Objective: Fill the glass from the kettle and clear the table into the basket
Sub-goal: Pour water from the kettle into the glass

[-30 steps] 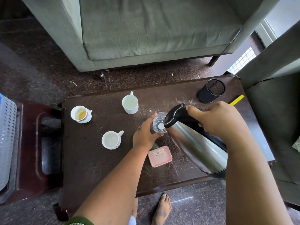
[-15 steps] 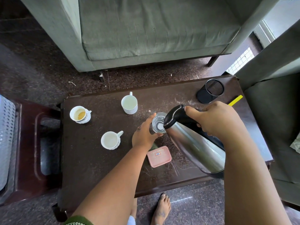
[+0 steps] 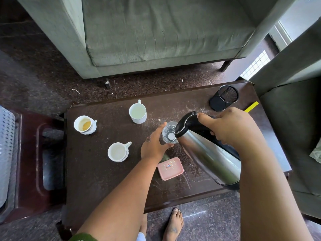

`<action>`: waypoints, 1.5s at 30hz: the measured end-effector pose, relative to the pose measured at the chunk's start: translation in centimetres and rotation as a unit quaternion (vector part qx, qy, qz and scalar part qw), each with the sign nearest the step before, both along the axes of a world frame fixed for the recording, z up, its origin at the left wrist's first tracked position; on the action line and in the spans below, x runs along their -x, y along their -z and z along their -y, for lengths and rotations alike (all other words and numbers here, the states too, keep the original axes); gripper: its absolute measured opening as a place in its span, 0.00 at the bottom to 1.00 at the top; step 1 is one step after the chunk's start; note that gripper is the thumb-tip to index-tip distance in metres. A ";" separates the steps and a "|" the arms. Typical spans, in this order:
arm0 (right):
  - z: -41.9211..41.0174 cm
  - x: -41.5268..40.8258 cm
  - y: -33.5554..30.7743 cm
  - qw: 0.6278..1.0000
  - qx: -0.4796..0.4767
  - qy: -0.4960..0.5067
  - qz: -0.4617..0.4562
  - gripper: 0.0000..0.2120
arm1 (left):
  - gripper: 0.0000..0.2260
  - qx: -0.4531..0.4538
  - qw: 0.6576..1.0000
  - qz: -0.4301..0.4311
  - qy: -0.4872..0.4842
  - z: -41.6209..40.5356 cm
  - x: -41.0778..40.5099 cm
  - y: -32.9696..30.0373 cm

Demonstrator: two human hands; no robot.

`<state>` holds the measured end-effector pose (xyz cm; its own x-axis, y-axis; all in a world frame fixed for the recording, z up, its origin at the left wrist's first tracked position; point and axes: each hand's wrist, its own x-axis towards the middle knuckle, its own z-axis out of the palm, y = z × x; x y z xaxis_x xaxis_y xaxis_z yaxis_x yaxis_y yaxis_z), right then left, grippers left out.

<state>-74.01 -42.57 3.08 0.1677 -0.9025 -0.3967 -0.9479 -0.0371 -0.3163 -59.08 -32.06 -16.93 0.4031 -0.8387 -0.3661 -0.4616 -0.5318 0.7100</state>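
A clear glass [image 3: 169,132] stands near the middle of the dark wooden table [image 3: 97,171]. My left hand [image 3: 153,145] holds it from the left, fingers and thumb curved round its side. My right hand [image 3: 231,129] grips the black handle of a steel kettle [image 3: 208,153], tilted with its black lid end over the glass rim. Three white cups sit to the left: one with brown dregs [image 3: 84,125], one with pale liquid [image 3: 137,113], one near the front [image 3: 118,152]. A pink box [image 3: 170,168] lies just behind my left wrist.
A grey perforated basket [image 3: 7,150] rests on a dark stool at the far left. A black mesh holder [image 3: 224,97] and a yellow strip [image 3: 251,106] sit at the table's far right corner. Grey sofas stand beyond and to the right. My bare foot [image 3: 173,225] is under the table's front edge.
The kettle stays tipped over the glass and both hands keep their hold; the only visible shift is a slight drift of the view.
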 end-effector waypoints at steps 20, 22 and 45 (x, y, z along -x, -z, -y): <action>-0.1 0.2 -0.3 1.000 -0.001 0.003 0.006 0.34 | 0.35 0.004 1.000 -0.012 -0.001 0.0 0.0 -0.3; -0.1 0.1 -0.3 1.000 -0.003 0.009 0.008 0.34 | 0.35 0.003 1.000 -0.008 0.000 -0.1 0.0 -0.3; -0.2 0.2 0.2 1.000 0.016 0.017 0.006 0.32 | 0.35 0.001 1.000 -0.023 -0.010 0.0 0.1 0.0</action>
<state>-74.21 -42.39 2.83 0.1410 -0.9200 -0.3657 -0.9448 -0.0147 -0.3274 -59.14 -32.07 -16.93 0.4028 -0.8314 -0.3828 -0.4177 -0.5391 0.7313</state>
